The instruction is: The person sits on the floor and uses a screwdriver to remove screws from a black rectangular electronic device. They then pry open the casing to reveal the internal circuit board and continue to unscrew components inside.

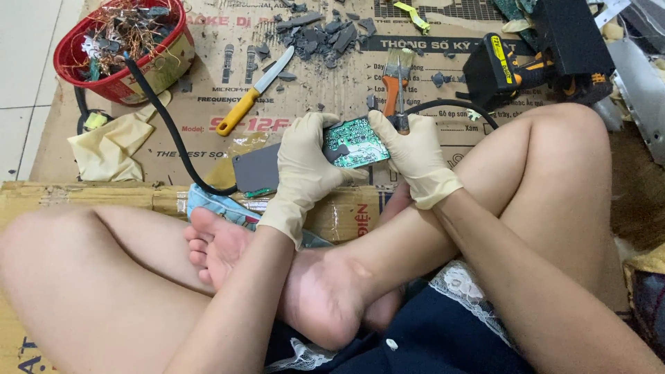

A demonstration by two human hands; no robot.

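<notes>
red basket: top left on the cardboard, filled with tangled copper wire
knife: yellow handle, lying on the cardboard sheet right of the basket
plastic fragments: grey pile, top centre
cordless drill: black and yellow, upper right
spare glove: cream, crumpled at left

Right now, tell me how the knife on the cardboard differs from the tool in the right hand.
The knife has a yellow handle; the tool has an orange one. The knife lies loose and slanted on the cardboard; the tool stands upright, gripped by the gloved right hand against the green circuit board. Both have metal ends.
</notes>
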